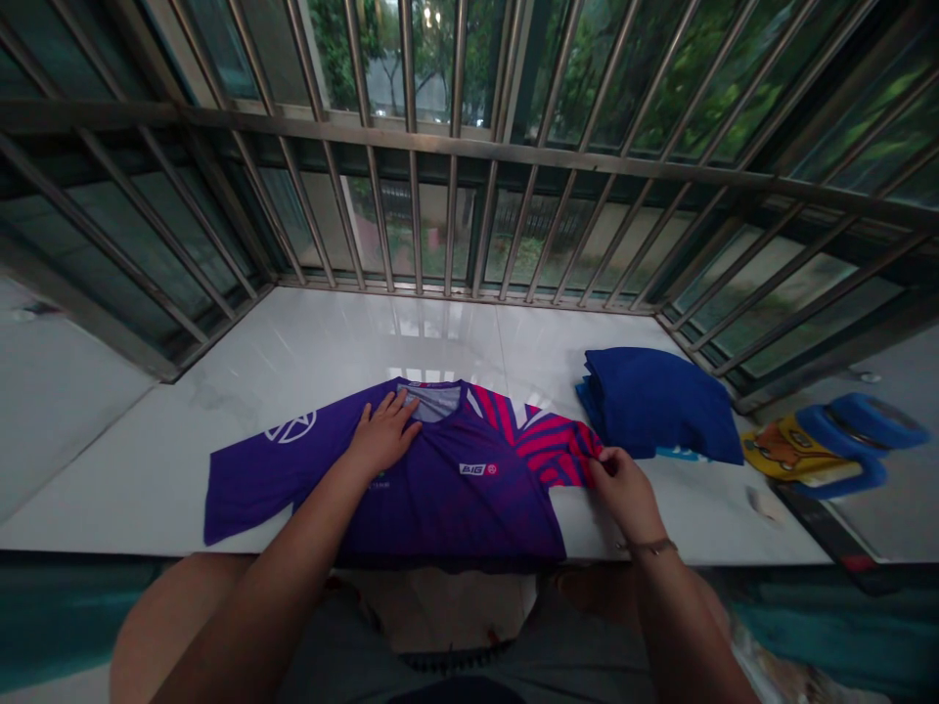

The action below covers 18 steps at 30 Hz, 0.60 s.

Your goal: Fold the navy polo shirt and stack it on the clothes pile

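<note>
A purple jersey (447, 489) with a pink-striped sleeve on the right lies spread on the white ledge, its collar toward the window. Its plain purple sleeve, with a white round emblem, stretches out to the left. My left hand (385, 430) rests flat on the chest beside the collar, fingers spread. At the end of the striped sleeve, my right hand (620, 484) pinches the cuff between thumb and fingers. The jersey's lower part reaches the ledge's front edge, where the rest of it is out of sight.
Folded dark blue cloth (660, 406) lies right of the striped sleeve. Beyond it sit a yellow-and-blue item (807, 450) and a dark flat object (828, 528) near the right end. Metal window bars (455, 147) enclose the back and sides of the white ledge (147, 469).
</note>
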Each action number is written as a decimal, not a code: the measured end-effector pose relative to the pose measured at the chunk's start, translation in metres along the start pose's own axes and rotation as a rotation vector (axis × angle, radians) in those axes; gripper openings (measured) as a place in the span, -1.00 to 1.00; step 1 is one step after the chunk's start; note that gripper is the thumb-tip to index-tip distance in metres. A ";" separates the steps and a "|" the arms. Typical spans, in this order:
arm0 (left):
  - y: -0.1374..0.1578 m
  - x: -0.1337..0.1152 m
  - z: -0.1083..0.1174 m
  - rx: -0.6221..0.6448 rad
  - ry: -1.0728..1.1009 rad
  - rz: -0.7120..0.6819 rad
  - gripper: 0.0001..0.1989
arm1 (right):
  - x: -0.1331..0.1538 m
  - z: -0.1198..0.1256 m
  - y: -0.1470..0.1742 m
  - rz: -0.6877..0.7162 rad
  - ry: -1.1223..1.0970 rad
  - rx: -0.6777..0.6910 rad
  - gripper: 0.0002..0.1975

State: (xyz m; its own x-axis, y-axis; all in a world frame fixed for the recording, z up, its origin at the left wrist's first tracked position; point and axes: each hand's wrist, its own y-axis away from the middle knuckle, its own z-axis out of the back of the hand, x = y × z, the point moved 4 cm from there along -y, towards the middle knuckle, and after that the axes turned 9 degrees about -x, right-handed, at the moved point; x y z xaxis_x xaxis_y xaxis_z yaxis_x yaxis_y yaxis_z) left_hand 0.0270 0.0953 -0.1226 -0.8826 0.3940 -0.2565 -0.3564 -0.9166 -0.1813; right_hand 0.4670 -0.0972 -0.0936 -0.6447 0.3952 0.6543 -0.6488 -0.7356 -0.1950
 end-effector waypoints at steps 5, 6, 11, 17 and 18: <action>-0.033 -0.059 -0.004 -0.075 0.134 -0.216 -0.52 | 0.032 -0.005 0.010 -0.031 -0.223 -0.037 -0.64; -0.036 -0.072 -0.009 -0.047 0.174 -0.307 -0.52 | 0.041 -0.003 0.015 -0.011 -0.239 -0.051 -0.65; -0.044 -0.088 -0.031 0.029 0.213 -0.382 -0.48 | 0.098 0.015 0.060 0.387 -0.280 0.048 -0.90; -0.049 -0.077 -0.035 -0.003 0.315 -0.293 -0.43 | 0.119 0.003 0.146 1.136 -0.209 0.578 -0.76; -0.051 -0.075 -0.034 -0.033 0.348 -0.265 -0.44 | 0.114 -0.001 0.155 1.141 -0.171 0.604 -0.75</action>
State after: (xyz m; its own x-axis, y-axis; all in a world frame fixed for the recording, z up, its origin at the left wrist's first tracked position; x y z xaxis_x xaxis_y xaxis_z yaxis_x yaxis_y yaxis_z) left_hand 0.1216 0.1148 -0.1267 -0.6042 0.6203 -0.5002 -0.5417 -0.7801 -0.3131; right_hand 0.2923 -0.1657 -0.0498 -0.6199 -0.6553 0.4317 0.5398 -0.7554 -0.3715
